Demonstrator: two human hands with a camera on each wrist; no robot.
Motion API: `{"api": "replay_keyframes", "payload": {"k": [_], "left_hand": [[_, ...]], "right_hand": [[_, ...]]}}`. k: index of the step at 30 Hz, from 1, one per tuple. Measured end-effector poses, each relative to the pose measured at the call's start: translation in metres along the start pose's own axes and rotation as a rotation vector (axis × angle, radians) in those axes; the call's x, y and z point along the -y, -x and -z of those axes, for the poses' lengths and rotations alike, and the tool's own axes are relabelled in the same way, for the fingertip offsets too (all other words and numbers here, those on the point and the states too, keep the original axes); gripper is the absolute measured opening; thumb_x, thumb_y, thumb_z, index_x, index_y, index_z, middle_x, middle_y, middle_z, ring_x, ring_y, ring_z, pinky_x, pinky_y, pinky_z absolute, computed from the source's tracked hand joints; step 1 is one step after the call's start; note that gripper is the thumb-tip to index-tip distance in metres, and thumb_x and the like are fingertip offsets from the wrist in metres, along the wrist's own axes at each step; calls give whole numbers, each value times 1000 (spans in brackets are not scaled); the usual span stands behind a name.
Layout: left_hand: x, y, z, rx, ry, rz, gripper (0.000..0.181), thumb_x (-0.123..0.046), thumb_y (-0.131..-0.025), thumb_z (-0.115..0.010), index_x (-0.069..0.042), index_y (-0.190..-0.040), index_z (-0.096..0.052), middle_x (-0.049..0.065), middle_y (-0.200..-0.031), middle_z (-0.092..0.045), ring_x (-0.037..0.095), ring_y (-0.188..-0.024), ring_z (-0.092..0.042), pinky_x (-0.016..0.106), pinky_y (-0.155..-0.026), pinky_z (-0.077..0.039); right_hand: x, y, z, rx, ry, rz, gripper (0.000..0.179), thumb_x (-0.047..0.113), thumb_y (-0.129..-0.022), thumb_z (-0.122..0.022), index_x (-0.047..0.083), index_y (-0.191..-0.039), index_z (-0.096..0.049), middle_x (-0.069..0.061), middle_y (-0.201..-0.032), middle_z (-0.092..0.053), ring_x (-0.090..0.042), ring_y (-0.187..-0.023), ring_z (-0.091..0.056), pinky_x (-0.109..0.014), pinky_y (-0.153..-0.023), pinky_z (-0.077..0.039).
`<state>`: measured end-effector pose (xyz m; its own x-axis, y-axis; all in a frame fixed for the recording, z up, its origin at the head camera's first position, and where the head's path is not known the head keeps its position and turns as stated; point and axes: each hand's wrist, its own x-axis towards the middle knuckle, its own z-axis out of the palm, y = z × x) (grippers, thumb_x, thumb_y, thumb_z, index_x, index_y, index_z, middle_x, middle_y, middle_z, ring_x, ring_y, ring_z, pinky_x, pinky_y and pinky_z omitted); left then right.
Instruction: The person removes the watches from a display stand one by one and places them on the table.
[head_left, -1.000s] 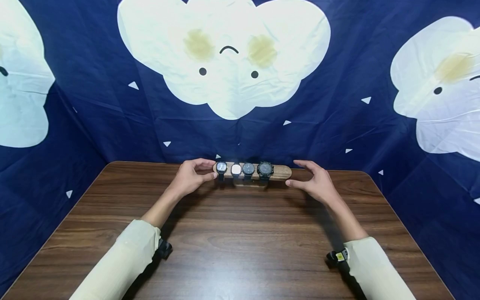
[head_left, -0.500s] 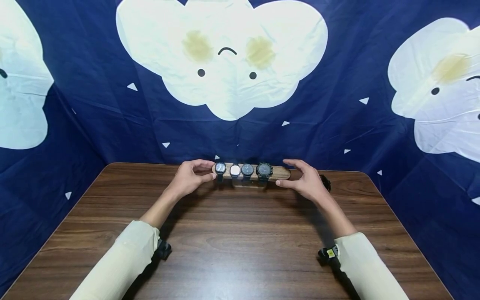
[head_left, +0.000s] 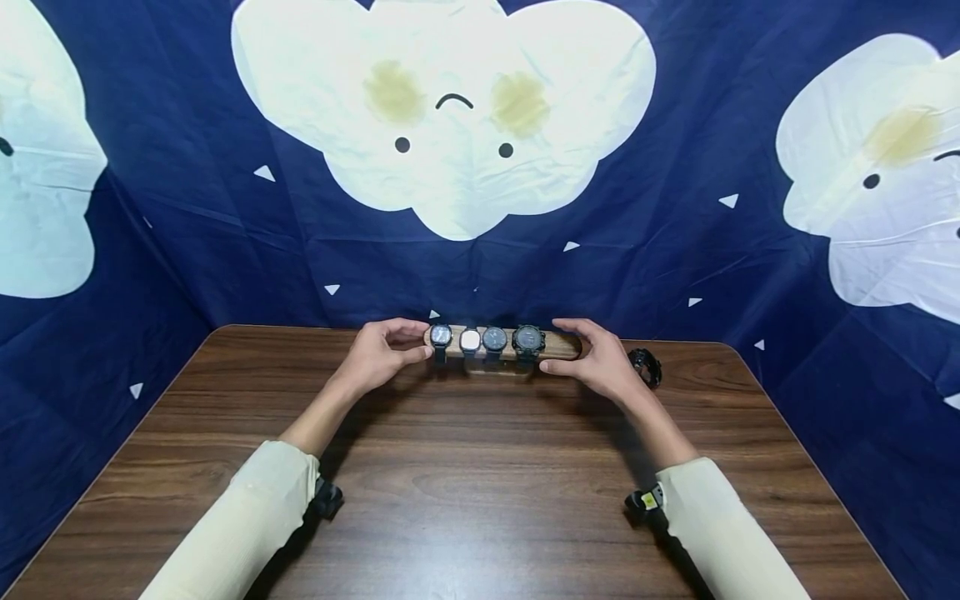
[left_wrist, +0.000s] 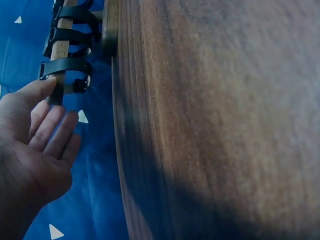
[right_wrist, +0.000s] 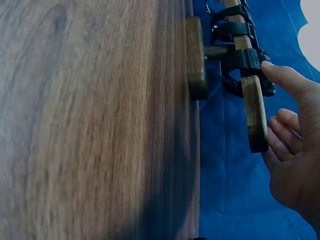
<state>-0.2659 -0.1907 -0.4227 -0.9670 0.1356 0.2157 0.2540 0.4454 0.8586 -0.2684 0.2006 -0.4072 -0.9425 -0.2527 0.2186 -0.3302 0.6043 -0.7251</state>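
Note:
A wooden watch stand [head_left: 561,345] stands at the table's far edge, with several dark watches strapped round its bar. My left hand [head_left: 384,357] holds the bar's left end between thumb and fingers. In the left wrist view its thumb lies on the bar beside the end watch [left_wrist: 66,65]. My right hand [head_left: 596,360] is spread around the bar's right part, thumb in front and index finger behind. Its fingertips are beside the rightmost watch [head_left: 529,338]. In the right wrist view the thumb [right_wrist: 282,75] is at that watch's edge; whether it presses there I cannot tell.
Another black watch [head_left: 646,367] lies on the wooden table [head_left: 465,483], right of the right hand. A dark blue cloth [head_left: 480,275] with white clouds hangs behind the table's far edge and along both sides. A small camera is strapped at each wrist.
My right hand has moved left along the bar, from its right end to the rightmost watch. The loose black watch has come into sight behind it. My left hand stays at the left end.

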Motion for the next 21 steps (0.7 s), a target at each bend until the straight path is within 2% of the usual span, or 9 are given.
{"api": "replay_keyframes", "payload": {"k": [10,18,21], "left_hand": [[0,0,0,-3,7,-2,41,-11,-95,-91,-1,-134,-79,20,-130,-83,35,-126,-80,31,-106,-60],[0,0,-2,-5,23,-2,41,-9,-94,-90,1,-133,-79,21,-129,-83,36,-125,-80,45,-111,-61],[0,-1,-2,-6,27,-2,41,-8,-94,-90,1,-133,-79,22,-129,-83,37,-124,-80,45,-111,-61]], "right_hand": [[5,-5,-5,11,31,17,85,38,-86,-101,15,-159,-65,-12,-164,-64,-39,-156,-56,-63,-125,-47],[10,-12,-9,25,27,18,86,39,-83,-102,17,-158,-66,-10,-165,-64,-38,-160,-52,-62,-129,-44],[12,-14,-11,26,28,29,86,38,-83,-102,16,-158,-66,-11,-164,-64,-38,-160,-52,-62,-130,-43]]}}
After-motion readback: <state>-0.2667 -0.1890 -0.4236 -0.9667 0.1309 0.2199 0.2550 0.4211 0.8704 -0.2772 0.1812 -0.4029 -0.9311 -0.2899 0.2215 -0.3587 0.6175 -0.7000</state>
